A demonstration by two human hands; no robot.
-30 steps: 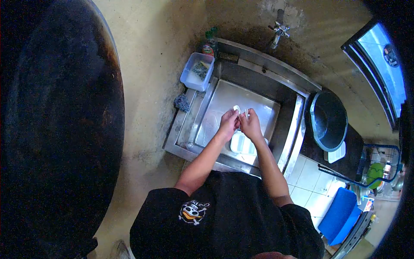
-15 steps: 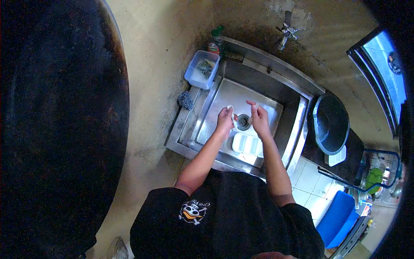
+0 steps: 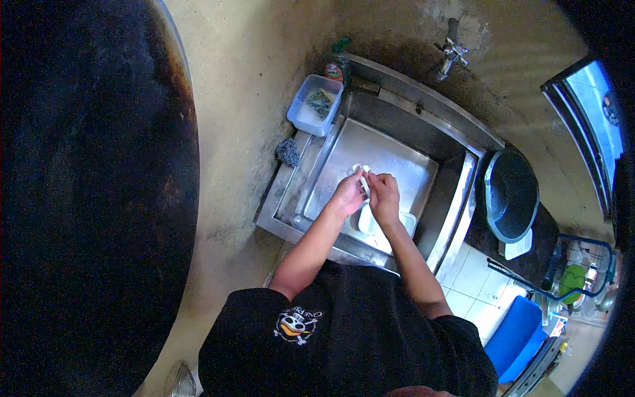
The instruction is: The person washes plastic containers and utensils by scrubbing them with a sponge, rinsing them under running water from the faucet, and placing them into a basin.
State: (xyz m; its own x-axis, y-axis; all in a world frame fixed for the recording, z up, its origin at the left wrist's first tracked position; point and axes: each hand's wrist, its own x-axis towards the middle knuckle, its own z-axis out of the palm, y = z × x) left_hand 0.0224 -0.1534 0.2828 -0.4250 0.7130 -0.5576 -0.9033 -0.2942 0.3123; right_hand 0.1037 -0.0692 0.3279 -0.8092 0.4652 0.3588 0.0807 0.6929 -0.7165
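Holding a small white piece between thumb and fingers, the left hand hangs over the basin of a steel sink. Just beside it, the right hand has its fingers drawn in narrow near the same piece (whether they grip it too, I cannot tell). Below the hands, a white tray lies on the sink floor, partly hidden by the right forearm. On the sink's left edge rests a pale blue tub with a greenish pad in it; a green-capped bottle stands behind and a dark scourer lies in front. A tap juts from the wall. To the right, a dark basin sits on a dark tabletop, with another white tray partly under its rim.
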